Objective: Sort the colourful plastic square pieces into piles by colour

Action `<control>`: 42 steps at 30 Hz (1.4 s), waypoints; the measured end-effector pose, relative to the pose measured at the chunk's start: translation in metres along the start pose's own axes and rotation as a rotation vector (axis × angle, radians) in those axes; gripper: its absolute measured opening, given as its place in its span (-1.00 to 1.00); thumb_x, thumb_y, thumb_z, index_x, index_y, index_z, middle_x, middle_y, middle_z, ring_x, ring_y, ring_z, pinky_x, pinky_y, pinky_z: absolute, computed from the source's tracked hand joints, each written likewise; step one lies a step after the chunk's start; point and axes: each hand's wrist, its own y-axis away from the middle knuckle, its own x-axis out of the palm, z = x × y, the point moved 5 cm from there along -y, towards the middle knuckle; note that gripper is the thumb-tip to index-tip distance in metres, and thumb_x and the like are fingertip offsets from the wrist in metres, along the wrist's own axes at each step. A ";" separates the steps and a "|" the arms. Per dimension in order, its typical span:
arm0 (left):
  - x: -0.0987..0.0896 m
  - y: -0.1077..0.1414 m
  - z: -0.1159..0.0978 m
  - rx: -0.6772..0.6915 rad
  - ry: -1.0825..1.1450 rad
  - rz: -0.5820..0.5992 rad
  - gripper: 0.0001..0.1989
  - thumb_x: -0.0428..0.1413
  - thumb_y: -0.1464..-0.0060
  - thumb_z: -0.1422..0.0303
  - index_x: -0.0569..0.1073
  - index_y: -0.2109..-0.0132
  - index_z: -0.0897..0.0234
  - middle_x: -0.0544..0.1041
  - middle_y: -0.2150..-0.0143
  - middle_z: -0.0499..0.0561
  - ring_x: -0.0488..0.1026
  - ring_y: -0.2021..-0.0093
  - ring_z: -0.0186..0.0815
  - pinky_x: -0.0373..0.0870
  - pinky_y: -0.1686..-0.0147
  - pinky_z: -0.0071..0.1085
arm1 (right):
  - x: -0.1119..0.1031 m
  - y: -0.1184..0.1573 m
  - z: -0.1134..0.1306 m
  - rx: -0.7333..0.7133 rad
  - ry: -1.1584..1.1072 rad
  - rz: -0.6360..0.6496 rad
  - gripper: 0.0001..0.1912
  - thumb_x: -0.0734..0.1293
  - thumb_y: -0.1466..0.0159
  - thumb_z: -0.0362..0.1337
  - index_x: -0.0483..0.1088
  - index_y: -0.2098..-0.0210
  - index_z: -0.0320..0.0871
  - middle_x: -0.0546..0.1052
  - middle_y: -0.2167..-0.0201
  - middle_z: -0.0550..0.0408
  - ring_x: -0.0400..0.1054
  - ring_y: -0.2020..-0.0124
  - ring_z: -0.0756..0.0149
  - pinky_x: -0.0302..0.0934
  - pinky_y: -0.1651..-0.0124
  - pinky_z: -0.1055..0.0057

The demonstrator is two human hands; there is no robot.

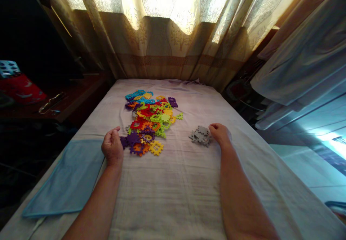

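Observation:
My left hand (112, 145) rests in a loose fist beside the left edge of a mixed pile of colourful interlocking plastic pieces (151, 119). Nothing shows between its fingers. Purple pieces (133, 138) lie closest to it, and a yellow square piece (156, 147) marks the pile's near edge. Blue, red, green and orange pieces make up the rest, overlapping one another. Off to the right, a small heap of grey interlocking pieces (200, 136) sits apart. My right hand (220, 133) is closed just right of that heap, and no piece is visible in it.
A pale sheet (173, 196) covers the surface. On its left lies a light-blue cloth pad (67, 178) with a cord. Glasses (51, 102) and a red patterned object (23, 88) stand on a dark side table. A curtain (167, 45) hangs behind; fabric (305, 52) hangs at right.

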 end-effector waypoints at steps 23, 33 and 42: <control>0.001 0.000 0.003 -0.047 0.026 -0.016 -0.66 -0.03 -0.18 0.18 0.56 0.19 0.27 0.64 0.17 0.09 0.55 0.12 -0.25 0.44 0.05 -0.32 | 0.107 0.167 0.287 -1.304 0.338 0.414 -0.65 0.16 -0.36 -0.33 0.50 0.01 -0.04 0.52 -0.06 -0.01 0.34 -0.11 0.15 0.20 -0.08 0.21; 0.002 0.001 0.001 -0.028 0.029 -0.005 -0.67 -0.04 -0.19 0.20 0.56 0.19 0.28 0.64 0.18 0.09 0.56 0.15 -0.26 0.45 0.08 -0.34 | 0.085 0.162 0.293 -1.174 0.398 0.363 -0.68 0.22 -0.29 -0.40 0.55 0.07 -0.12 0.60 0.07 -0.12 0.47 0.02 0.10 0.29 0.01 0.27; 0.004 0.001 0.003 -0.024 0.031 0.008 -0.66 -0.05 -0.21 0.19 0.55 0.18 0.28 0.64 0.16 0.10 0.56 0.11 -0.26 0.44 0.04 -0.33 | 0.114 0.161 0.327 -1.229 0.546 0.559 -0.56 0.35 -0.19 -0.39 0.51 -0.06 -0.01 0.57 -0.05 -0.02 0.45 -0.07 0.12 0.33 -0.03 0.31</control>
